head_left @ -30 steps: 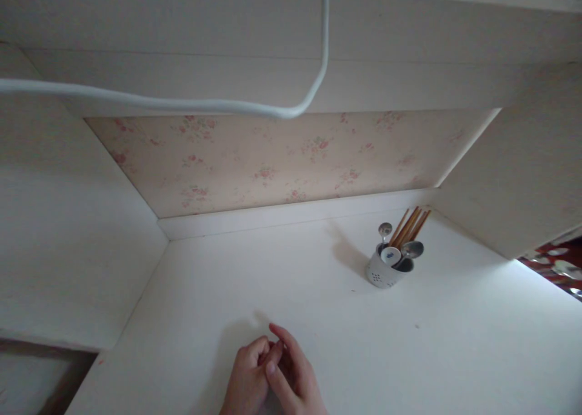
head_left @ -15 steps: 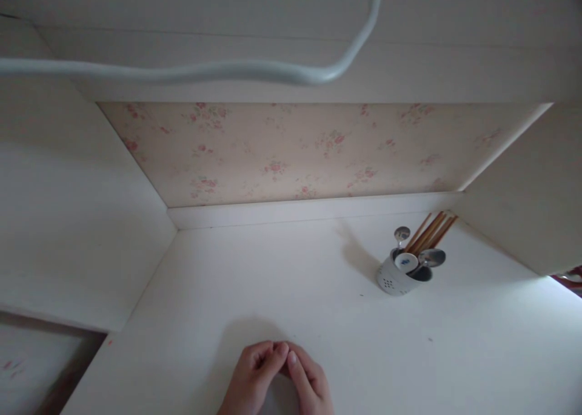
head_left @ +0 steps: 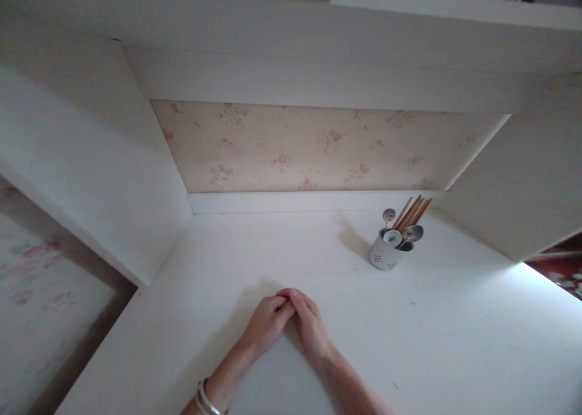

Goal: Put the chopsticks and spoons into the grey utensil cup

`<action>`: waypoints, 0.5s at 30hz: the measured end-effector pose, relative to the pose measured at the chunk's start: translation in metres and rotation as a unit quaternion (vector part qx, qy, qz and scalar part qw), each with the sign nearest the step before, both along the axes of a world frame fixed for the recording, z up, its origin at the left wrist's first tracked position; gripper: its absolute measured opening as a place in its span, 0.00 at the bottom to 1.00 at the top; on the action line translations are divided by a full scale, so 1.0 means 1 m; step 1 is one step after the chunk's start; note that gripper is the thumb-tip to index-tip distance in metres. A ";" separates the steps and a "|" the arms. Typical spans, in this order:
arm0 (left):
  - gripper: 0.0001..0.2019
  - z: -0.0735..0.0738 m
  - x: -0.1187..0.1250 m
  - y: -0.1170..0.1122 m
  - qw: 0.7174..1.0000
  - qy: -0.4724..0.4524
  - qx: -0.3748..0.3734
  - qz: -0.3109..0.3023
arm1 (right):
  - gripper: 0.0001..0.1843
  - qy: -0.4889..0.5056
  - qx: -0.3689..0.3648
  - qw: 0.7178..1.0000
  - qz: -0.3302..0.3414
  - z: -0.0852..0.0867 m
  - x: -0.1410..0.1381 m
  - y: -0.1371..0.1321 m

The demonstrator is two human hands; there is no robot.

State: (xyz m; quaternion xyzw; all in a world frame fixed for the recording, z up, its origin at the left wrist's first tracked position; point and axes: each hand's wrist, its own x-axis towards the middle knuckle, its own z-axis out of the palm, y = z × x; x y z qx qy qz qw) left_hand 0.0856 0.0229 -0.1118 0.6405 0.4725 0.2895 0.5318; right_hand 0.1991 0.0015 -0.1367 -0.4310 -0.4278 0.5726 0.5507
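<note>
My left hand (head_left: 267, 323) and my right hand (head_left: 311, 323) rest clasped together on the white tabletop (head_left: 254, 251). Their fingers are folded against each other and the thumbs meet at the top. No object shows between them, though the inside of the clasp is hidden. A silver bangle (head_left: 205, 398) circles my left wrist. Farther back on the right stands a light grey utensil holder (head_left: 382, 255) with a pattern of holes. It holds wooden chopsticks (head_left: 410, 213), a metal spoon (head_left: 413, 233), a smaller spoon (head_left: 388, 215) and a white round-ended piece (head_left: 393, 239). Neither hand touches it.
White side panels stand at the left (head_left: 100, 142) and right (head_left: 522, 178). A floral-papered back panel (head_left: 295, 148) lies behind the tabletop, under a white overhead shelf (head_left: 318, 39). The table's left edge drops away beside a floral surface (head_left: 40, 281).
The view has shifted, so more of both forearms and the bangle now show, and the pale bar overhead has mostly left the picture. My hands stay clasped, with the thumbs slightly rearranged.
</note>
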 end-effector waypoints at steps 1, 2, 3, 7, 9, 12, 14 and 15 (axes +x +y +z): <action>0.23 0.001 0.000 -0.001 1.000 -0.002 0.002 0.000 | 0.21 0.012 0.002 1.000 0.003 -0.002 0.000 0.000; 0.23 0.002 0.001 -0.002 1.000 -0.005 0.001 0.001 | 0.21 0.026 0.004 1.000 0.007 -0.004 0.001 0.000; 0.23 0.003 0.002 -0.003 1.000 -0.009 -0.004 0.004 | 0.21 0.040 0.005 0.999 0.008 -0.006 0.001 -0.001; 0.22 0.003 0.004 -0.011 0.999 -0.036 -0.035 0.015 | 0.24 0.071 0.005 0.997 -0.007 -0.009 -0.002 -0.003; 0.23 0.001 0.005 -0.013 0.997 -0.052 -0.063 0.013 | 0.26 0.062 0.000 0.998 -0.017 -0.008 -0.003 -0.004; 0.23 -0.004 0.005 -0.013 0.991 -0.081 -0.107 0.002 | 0.31 0.020 -0.006 1.000 -0.012 -0.002 -0.005 -0.005; 0.23 -0.006 0.005 -0.012 0.987 -0.099 -0.123 -0.004 | 0.34 -0.011 -0.005 1.000 -0.003 0.003 -0.006 -0.006; 0.23 -0.007 0.005 -0.011 0.986 -0.105 -0.126 -0.005 | 0.35 -0.025 -0.002 1.000 -0.001 0.006 -0.006 -0.007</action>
